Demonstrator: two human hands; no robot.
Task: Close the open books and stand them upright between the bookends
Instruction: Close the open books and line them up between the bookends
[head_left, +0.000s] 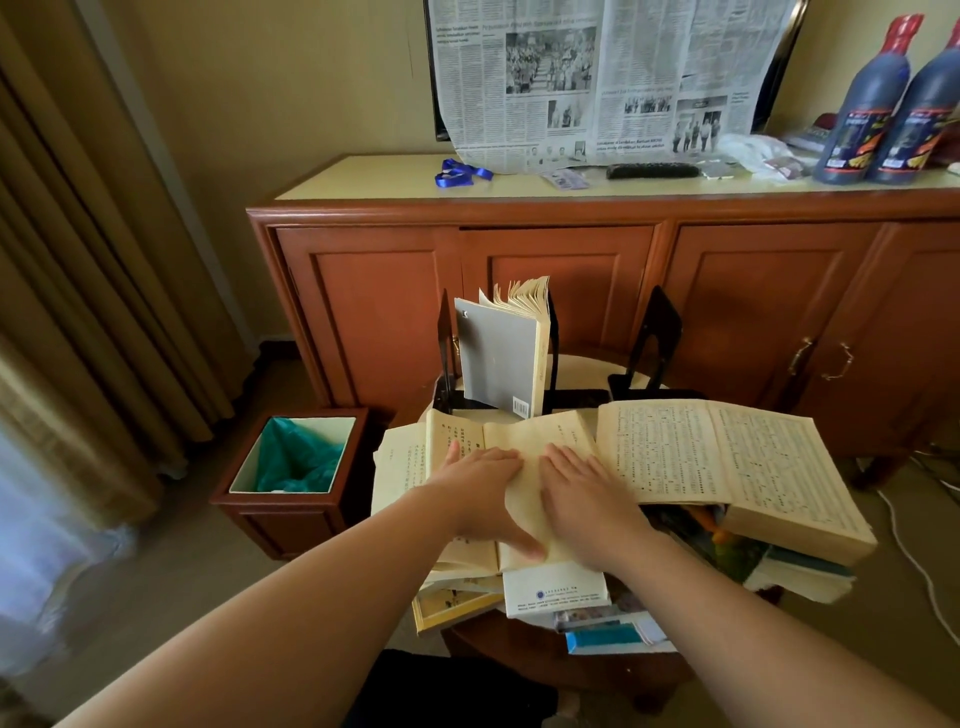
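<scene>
Directly below the camera, a person's two hands lie on an open book (467, 483) at the top of a messy pile on a small table (571, 670). The left hand (480, 491) rests flat on the left page, fingers straight, thumb reaching toward the centre fold. The right hand (584, 499) rests flat on the right page, fingers straight too; neither hand grips anything. The book's spine runs away from the person, passing between the two hands, so either half could be folded over onto the other. Just to the right lies a larger open book (727, 457). Just behind the pile, a grey book (501, 358) already stands upright between two black bookends (445, 338); its pages fan open at the top. A third bookend (657, 332) stands further right, with a free gap beside it.
</scene>
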